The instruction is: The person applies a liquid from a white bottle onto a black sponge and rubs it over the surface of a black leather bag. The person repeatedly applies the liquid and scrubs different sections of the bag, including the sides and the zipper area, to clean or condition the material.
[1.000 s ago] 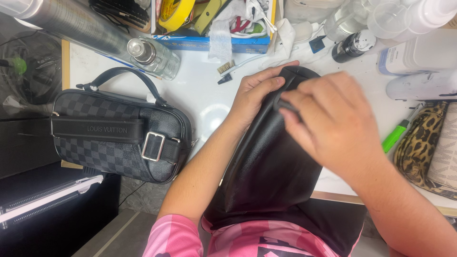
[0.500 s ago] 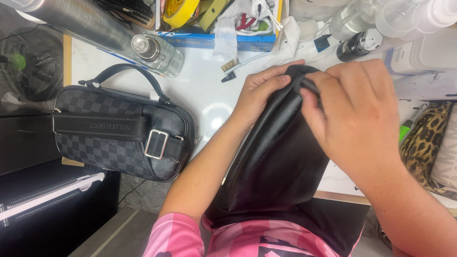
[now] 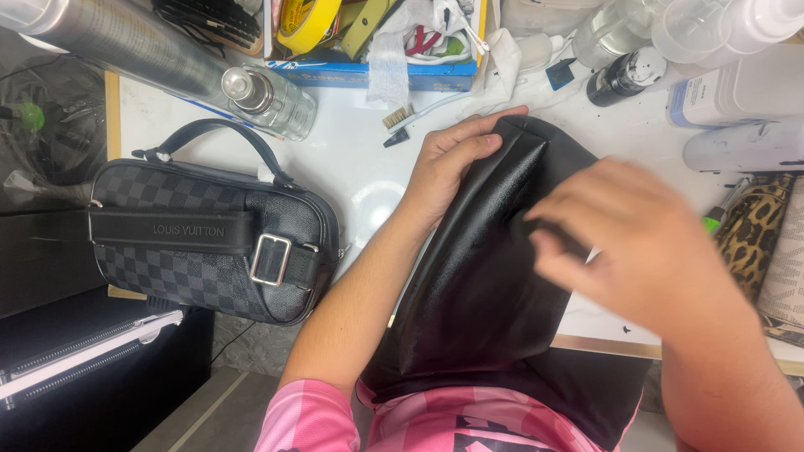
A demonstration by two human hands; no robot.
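Far left: checkered dark handbag (image 3: 209, 243) with top handle and buckled strap lies on its side on the white table (image 3: 352, 159), at the table's left edge, apart from both hands. Above it a clear glass bottle (image 3: 270, 100) lies tipped over, next to a metal tube (image 3: 109, 33). Yellow tape roll (image 3: 308, 21) and a blue box (image 3: 368, 74) sit at the back. A small brush (image 3: 400, 117) sits just above the left hand.

Centre: left hand (image 3: 448, 167) clasps the upper left edge of the black leather bag (image 3: 477, 276), fingers curled over its top, thumb on the face. The black bag stands tilted, upper end on the table, lower end toward the person's pink shirt (image 3: 419, 418).

Right: right hand (image 3: 645, 243), blurred, lies over the bag's right side; can't tell if it clenches anything. Spray bottles (image 3: 636, 42) and a leopard-print pouch (image 3: 749, 234) beyond.
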